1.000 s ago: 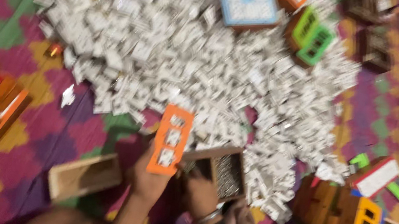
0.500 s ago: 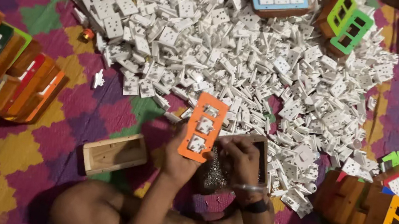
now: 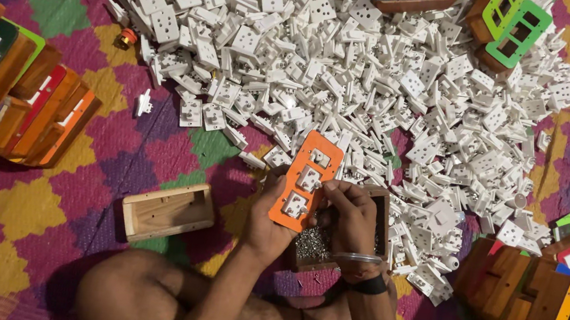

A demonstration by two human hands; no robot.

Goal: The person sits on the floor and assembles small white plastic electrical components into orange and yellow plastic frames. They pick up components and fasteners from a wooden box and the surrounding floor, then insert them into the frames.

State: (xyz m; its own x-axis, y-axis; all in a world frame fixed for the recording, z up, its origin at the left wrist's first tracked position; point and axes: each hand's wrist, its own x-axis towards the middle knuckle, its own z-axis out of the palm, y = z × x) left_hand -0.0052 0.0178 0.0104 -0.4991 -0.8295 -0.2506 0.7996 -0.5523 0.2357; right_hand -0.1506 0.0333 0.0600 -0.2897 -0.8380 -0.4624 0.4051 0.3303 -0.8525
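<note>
**Op:** Just in front of the crossed legs, over the mat (image 3: pixel 153 157), I've got the orange plate (image 3: pixel 305 182) up in the left hand (image 3: pixel 270 217). Thumb on the near long edge, fingers behind, so it's gripped by the sides, tilted toward the cam. Right hand (image 3: pixel 349 216) is at its right edge, fingertips pinched on smth by the lower cutout; too small to tell what exactly.

**Obs:** Where's the plate vs. the rest?

**Op:** Held clear of the floor, at the near edge of the white socket pile (image 3: pixel 356 67), above a small wooden box (image 3: pixel 332 250) w/ what looks like tiny screws in it. Empty wooden box (image 3: pixel 167 210) lies to the left, apart. Stack of finished boards (image 3: pixel 7 98) far left, more boards (image 3: pixel 546 297) at right.

**Obs:** How does it handle?

**Op:** My read: thin rigid plastic, light, prob. a bit slick on the face. Three cutouts, white sockets look seated in them. It'd flex or crack if squeezed across the openings, so hold by the long outer edges, as now. Sockets may pop out if it's tipped face down, so I'd keep a finger behind them.

**Obs:** Screws?

**Op:** Tiny, loose, easy to spill. Box looks steady.
</note>
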